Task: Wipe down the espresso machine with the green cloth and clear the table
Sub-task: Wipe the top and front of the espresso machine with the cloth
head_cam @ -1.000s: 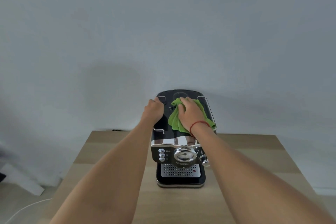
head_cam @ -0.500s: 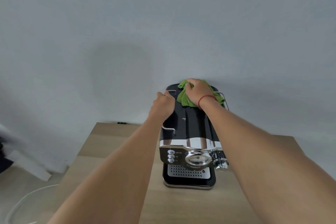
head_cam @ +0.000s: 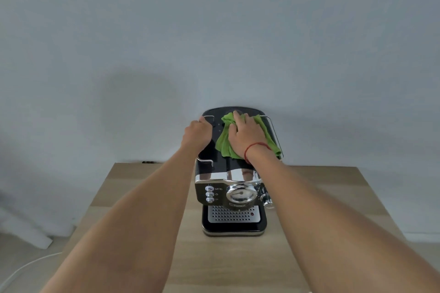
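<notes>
Squarely camera-facing espresso machine (head_cam: 232, 194), long axis front-to-back.

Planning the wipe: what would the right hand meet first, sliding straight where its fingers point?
Beyond the right hand, probably the rear edge of the glossy black espresso machine, then the pale grey wall; depth unclear.

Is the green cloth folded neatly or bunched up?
Bunched: the green cloth lies crumpled under the right hand atop the espresso machine.
</notes>
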A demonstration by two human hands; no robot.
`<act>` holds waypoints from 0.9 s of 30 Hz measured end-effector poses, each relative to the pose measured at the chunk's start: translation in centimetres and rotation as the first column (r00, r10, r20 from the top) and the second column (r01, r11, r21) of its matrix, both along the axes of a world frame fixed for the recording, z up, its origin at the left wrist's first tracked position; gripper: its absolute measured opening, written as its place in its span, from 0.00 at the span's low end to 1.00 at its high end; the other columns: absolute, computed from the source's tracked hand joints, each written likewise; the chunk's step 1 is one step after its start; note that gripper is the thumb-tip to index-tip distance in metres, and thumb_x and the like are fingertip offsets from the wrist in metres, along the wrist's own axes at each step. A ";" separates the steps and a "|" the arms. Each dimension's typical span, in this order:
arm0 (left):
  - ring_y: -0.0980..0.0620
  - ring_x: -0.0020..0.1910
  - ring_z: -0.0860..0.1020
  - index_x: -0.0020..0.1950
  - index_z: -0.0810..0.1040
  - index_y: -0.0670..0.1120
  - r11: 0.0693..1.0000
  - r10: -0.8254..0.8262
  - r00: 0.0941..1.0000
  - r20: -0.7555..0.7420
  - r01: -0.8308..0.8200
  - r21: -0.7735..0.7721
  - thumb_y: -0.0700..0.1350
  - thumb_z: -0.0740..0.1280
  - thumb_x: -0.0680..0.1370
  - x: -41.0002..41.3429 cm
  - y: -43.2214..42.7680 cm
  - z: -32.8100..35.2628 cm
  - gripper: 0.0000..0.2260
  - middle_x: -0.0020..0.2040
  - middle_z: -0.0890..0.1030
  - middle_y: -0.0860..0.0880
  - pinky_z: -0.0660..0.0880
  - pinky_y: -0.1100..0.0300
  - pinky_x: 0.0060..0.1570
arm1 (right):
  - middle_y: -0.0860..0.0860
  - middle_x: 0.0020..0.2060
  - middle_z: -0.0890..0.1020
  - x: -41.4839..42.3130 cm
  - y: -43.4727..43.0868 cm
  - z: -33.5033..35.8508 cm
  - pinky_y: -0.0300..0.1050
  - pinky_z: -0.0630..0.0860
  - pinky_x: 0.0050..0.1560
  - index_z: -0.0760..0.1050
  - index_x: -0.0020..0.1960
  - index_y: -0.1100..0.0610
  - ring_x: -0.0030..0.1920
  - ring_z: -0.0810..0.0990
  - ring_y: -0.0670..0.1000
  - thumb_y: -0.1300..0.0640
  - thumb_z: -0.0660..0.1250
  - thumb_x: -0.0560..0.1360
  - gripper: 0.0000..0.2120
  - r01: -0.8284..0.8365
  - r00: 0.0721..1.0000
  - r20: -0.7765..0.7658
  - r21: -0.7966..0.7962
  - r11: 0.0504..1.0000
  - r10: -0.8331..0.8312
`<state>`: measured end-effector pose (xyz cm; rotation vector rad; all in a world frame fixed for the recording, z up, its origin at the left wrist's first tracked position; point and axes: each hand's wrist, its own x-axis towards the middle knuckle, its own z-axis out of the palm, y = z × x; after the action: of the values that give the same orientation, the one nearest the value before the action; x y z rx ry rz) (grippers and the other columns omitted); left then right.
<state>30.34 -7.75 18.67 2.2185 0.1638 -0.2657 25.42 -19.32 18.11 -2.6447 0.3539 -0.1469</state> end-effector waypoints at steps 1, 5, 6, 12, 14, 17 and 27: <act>0.37 0.67 0.70 0.71 0.66 0.36 1.000 0.001 1.000 -0.002 -0.001 0.007 0.52 0.46 0.83 -0.1 0.0 0.1 0.25 0.68 0.70 0.36 0.65 0.49 0.66 | 0.56 0.76 0.58 -0.7 0.2 -0.1 0.52 0.53 0.76 0.51 0.78 0.53 0.76 0.56 0.56 0.49 0.48 0.81 0.26 0.026 1.000 0.013 0.016 1.000 -0.026; 0.37 0.67 0.69 0.70 0.67 0.36 1.000 -0.003 1.000 -0.019 0.003 0.014 0.50 0.46 0.83 -0.6 -0.1 0.6 0.24 0.68 0.71 0.36 0.64 0.49 0.66 | 0.60 0.72 0.65 -2.5 1.0 -0.1 0.54 0.58 0.74 0.59 0.73 0.63 0.73 0.62 0.59 0.45 0.53 0.79 0.30 0.286 0.956 0.041 0.085 0.954 -0.290; 0.37 0.67 0.69 0.70 0.67 0.36 1.000 -0.006 1.000 -0.022 0.007 0.017 0.49 0.46 0.83 -0.7 -0.1 0.6 0.23 0.68 0.71 0.36 0.64 0.49 0.66 | 0.62 0.73 0.62 -2.6 1.2 -0.1 0.54 0.55 0.75 0.61 0.73 0.63 0.74 0.59 0.59 0.42 0.52 0.78 0.31 0.335 0.942 0.019 0.046 0.941 -0.336; 0.38 0.68 0.68 0.71 0.66 0.37 1.000 -0.007 0.998 -0.059 0.006 -0.009 0.50 0.45 0.83 -0.2 -0.1 0.3 0.24 0.69 0.70 0.37 0.63 0.49 0.67 | 0.58 0.78 0.47 -1.2 -0.1 0.3 0.52 0.43 0.77 0.45 0.78 0.60 0.78 0.44 0.56 0.37 0.43 0.79 0.37 0.253 0.953 -0.163 -0.039 0.967 -0.256; 0.39 0.70 0.67 0.72 0.65 0.37 1.000 -0.005 0.997 -0.081 0.005 -0.007 0.51 0.44 0.83 0.1 -0.3 0.3 0.25 0.70 0.69 0.38 0.62 0.49 0.68 | 0.58 0.78 0.44 -0.6 -0.7 0.3 0.51 0.41 0.77 0.42 0.78 0.61 0.78 0.41 0.56 0.37 0.43 0.78 0.38 0.227 0.955 -0.186 -0.033 0.973 -0.229; 0.39 0.70 0.67 0.72 0.65 0.38 1.000 0.003 0.996 -0.084 -0.004 -0.012 0.50 0.45 0.83 0.5 -0.4 0.2 0.24 0.70 0.69 0.37 0.61 0.49 0.69 | 0.60 0.78 0.43 0.1 -0.6 0.2 0.52 0.40 0.76 0.41 0.78 0.63 0.78 0.41 0.56 0.37 0.43 0.78 0.39 0.221 0.952 -0.204 -0.059 0.974 -0.228; 0.40 0.71 0.65 0.74 0.62 0.37 0.999 -0.009 0.996 -0.091 0.005 -0.037 0.52 0.44 0.83 -0.6 -0.1 0.7 0.26 0.72 0.67 0.38 0.60 0.49 0.69 | 0.59 0.68 0.69 -2.2 -0.3 0.6 0.52 0.65 0.68 0.62 0.72 0.62 0.70 0.67 0.59 0.52 0.50 0.82 0.22 0.091 0.995 0.024 0.050 0.995 -0.092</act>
<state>29.76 -7.87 19.36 2.1724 0.1992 -0.3710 23.24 -19.62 18.72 -2.5770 0.4648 -0.1993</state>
